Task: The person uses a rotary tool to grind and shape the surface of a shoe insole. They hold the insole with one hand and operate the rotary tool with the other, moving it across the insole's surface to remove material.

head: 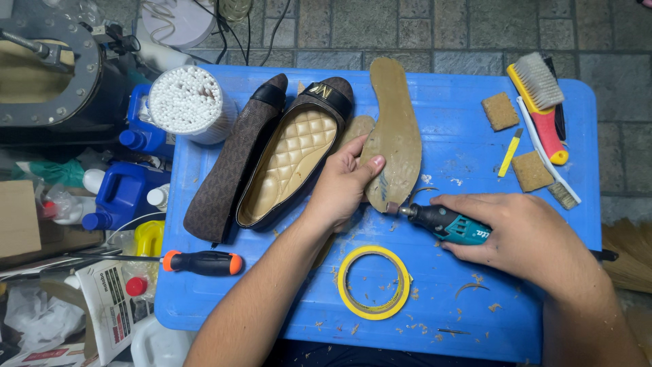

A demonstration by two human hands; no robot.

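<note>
Brown flats point(272, 160), yellow tape ring point(373, 282), screwdriver point(202, 262) (orange-tipped) — brush point(540, 88), cotton swabs point(185, 100).

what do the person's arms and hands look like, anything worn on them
Both are bare: the left hand and right hand wear no gloves, and no rings, watch or bracelets show. No sleeves reach the forearms in view, which are uncovered to the picture's lower edge. Fingernails are short and unpainted.

Tan shoe insole point(396, 136), worn & scuffed, lies flat on blue table, long axis running 12 to 6 o'clock, heel end at 6. Rotary tool point(445, 224), teal/black body, lies near horizontal at approx 4 o'clock of the insole, its small sanding drum tip touching the heel edge.
</note>
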